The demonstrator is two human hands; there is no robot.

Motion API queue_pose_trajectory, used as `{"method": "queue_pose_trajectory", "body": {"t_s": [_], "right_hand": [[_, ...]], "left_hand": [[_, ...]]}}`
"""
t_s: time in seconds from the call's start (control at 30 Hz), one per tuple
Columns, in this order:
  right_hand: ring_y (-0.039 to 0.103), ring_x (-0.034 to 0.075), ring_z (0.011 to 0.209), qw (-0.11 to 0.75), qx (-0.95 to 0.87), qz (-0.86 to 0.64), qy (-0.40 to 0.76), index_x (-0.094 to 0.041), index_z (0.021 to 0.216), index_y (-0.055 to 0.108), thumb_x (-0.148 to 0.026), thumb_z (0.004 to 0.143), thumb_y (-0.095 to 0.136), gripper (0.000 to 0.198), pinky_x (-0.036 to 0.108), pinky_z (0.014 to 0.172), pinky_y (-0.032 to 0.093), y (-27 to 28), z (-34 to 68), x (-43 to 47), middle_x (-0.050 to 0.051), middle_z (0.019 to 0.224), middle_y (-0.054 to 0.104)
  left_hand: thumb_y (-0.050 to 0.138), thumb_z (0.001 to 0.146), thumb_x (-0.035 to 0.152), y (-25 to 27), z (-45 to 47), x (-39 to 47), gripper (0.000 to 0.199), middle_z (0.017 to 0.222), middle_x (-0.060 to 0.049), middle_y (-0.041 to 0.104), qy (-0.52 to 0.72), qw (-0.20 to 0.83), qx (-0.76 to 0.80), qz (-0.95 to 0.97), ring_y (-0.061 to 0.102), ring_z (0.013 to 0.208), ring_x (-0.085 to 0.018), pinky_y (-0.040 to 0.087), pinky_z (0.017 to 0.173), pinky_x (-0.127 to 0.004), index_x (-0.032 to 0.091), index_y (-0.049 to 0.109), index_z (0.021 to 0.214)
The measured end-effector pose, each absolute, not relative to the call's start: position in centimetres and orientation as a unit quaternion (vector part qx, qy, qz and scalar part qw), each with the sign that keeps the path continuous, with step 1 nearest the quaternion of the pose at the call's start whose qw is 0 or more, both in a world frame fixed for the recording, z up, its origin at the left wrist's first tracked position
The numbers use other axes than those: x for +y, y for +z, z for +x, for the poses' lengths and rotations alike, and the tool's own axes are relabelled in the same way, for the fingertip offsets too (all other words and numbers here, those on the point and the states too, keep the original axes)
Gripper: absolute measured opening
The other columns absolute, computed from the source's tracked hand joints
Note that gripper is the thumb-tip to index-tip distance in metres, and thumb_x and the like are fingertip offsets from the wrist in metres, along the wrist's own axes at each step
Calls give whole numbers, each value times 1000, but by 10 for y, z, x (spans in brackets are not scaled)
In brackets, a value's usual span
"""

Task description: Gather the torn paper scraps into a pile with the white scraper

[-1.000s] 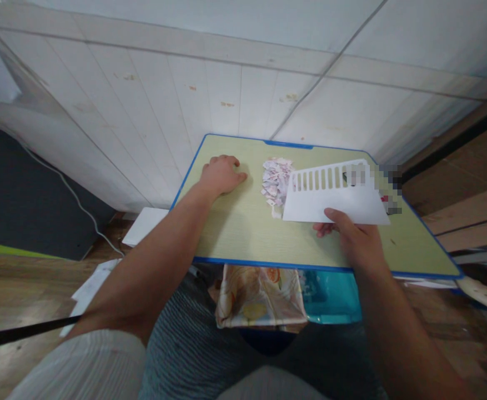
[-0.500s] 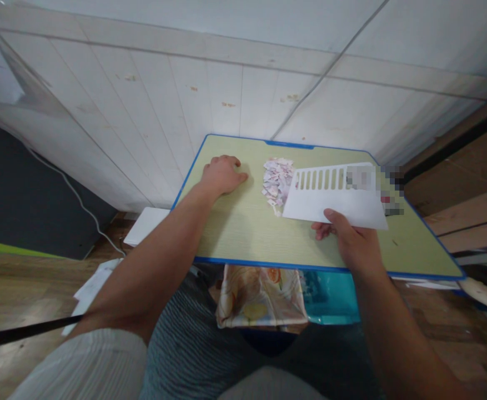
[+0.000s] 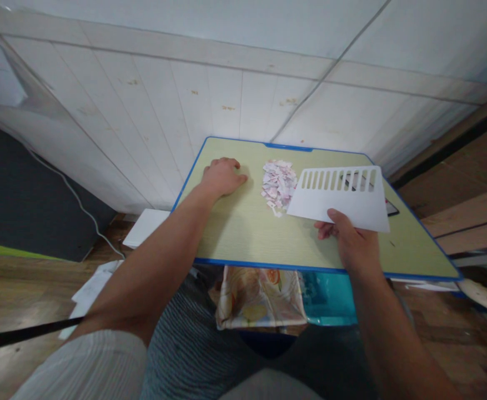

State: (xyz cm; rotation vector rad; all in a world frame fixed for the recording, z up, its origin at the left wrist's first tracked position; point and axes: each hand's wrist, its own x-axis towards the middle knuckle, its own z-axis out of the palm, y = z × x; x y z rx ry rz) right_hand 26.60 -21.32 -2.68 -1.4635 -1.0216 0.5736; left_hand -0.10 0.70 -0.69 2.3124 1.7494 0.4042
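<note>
Clamped in the fingers of the right hand [image 3: 359, 241], a slotted white sheet [image 3: 339, 199] partly covers a dark-edged flat device [image 3: 391, 208] beyond them. Paper scraps [image 3: 279, 182] heap between both hands' fingers. The left hand [image 3: 221, 176], thumb and forefinger apart, is over a blue-rimmed table [image 3: 243, 233]; past its fingertips rises a planked wall [image 3: 218, 100]. The sheet is smooth, the scraps ragged.

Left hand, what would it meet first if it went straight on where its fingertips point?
Most likely the pile of pinkish-white paper scraps to the right of the left hand on the tabletop. The hand's exact height is hard to judge, so contact isn't certain.
</note>
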Motion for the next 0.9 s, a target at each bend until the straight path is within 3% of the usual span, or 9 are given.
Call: {"method": "queue_pose_trajectory", "body": {"t_s": [0.33,0.57,0.77,0.9], "right_hand": [[66,20,52,603,-431,-624,248,-24,74,74,-51,91,84,33,35,56,58,-27,265,-213,8,70,81],[67,22,55,577,-462,-625,251,-25,72,75,-58,93,85,41,37,56,60,-24,262,-215,8,69,80],[72,24,65,551,-494,-632,228,-27,66,70,-60,98,83,48,40,73,64,-29,263,-217,7,68,78],[68,22,59,556,-487,-626,250,-25,69,74,-57,97,83,43,39,66,62,-30,264,-217,7,68,79]], "left_hand": [[74,104,51,-6,-1,6,54,173,-15,71,132,106,595,786,61,164,-41,50,138,-57,25,81,152],[72,104,52,-6,0,6,55,173,-15,71,129,103,594,787,61,164,-41,50,138,-57,26,80,152],[72,104,51,-5,-1,5,55,171,-16,72,132,103,594,787,63,162,-42,51,137,-58,24,81,152],[73,103,51,-9,-2,8,55,171,-15,73,135,102,591,789,63,161,-41,51,136,-58,26,82,151]]}}
